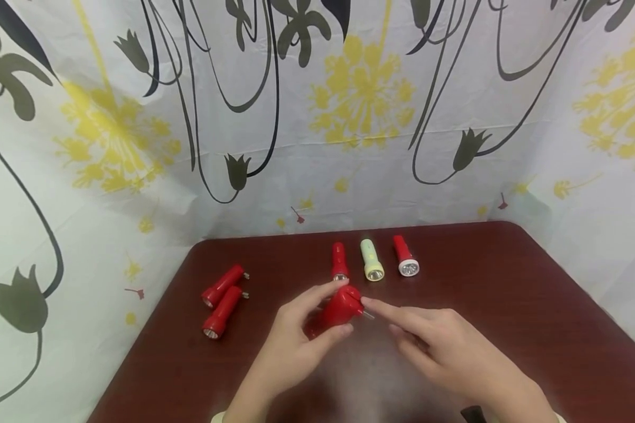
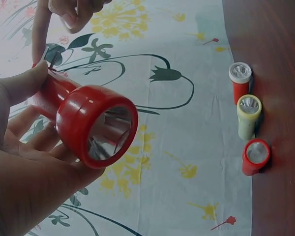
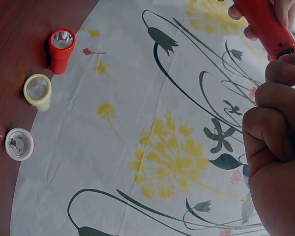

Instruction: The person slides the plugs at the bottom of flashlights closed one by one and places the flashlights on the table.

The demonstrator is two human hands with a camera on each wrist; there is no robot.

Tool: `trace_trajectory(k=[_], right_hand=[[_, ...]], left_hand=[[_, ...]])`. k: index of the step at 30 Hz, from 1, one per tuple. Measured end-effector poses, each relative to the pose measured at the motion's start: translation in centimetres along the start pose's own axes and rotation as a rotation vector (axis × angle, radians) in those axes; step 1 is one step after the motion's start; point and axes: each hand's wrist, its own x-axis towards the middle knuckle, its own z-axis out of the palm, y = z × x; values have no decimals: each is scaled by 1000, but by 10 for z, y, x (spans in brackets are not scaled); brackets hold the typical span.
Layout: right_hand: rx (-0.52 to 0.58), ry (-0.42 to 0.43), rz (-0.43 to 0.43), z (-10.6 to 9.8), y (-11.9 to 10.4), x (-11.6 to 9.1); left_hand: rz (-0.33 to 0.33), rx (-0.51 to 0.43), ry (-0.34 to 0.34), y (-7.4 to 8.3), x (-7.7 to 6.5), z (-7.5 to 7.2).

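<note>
In left hand [image 1: 292, 339], one flashlight [image 1: 341, 308]

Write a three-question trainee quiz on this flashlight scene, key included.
1. Multiple choice: what color is the held flashlight in the left grip?
A) yellow
B) red
C) blue

2. True or false: the pale flashlight is at the left end of the back row in the head view.

3. Count: in the head view, how many flashlights are on the table, leaving out the held one?

Key:
1. B.
2. False; it is in the middle, between two red-bodied ones.
3. Five: three in the back row, two at the left.
</note>
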Motion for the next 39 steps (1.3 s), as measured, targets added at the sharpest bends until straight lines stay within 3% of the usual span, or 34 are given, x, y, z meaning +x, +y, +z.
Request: trace_trajectory(k=[10,20,28,39], right_hand=[[18,26,-14,9,-1,-1],[31,6,50,15,-3,1],[49,11,50,18,-4,0],[59,-2,87,21,-8,1]], left_hand=[[96,18,39,-3,-1,1],[37,53,27,-8,0,0],[83,56,22,-9,-1,2],[67,52,3,-10,-3,3]])
